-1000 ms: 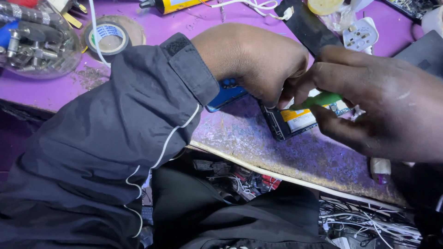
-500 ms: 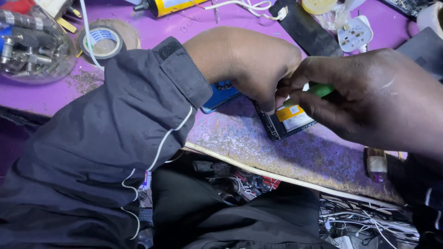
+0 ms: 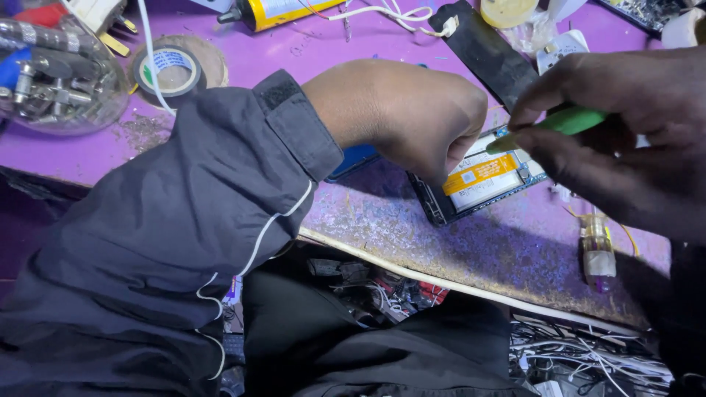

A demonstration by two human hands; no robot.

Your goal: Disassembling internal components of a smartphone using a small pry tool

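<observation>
An opened phone lies back-up on the purple workbench, its battery with an orange and white label showing. My left hand rests curled over the phone's left end, fingers closed and pressing on it. My right hand pinches a slim green tool whose tip points down at the phone's upper edge, close to my left fingertips. Part of the phone is hidden under my left hand.
A roll of tape and a clear jar of metal parts sit at the back left. A yellow glue tube, white wires, a black strip and a small bottle lie around. Tangled cables fill the space below the bench edge.
The view has pulled nearer. My right hand has lifted up and right, so more of the phone's battery label and the green tool show. My left hand stays on the phone.
</observation>
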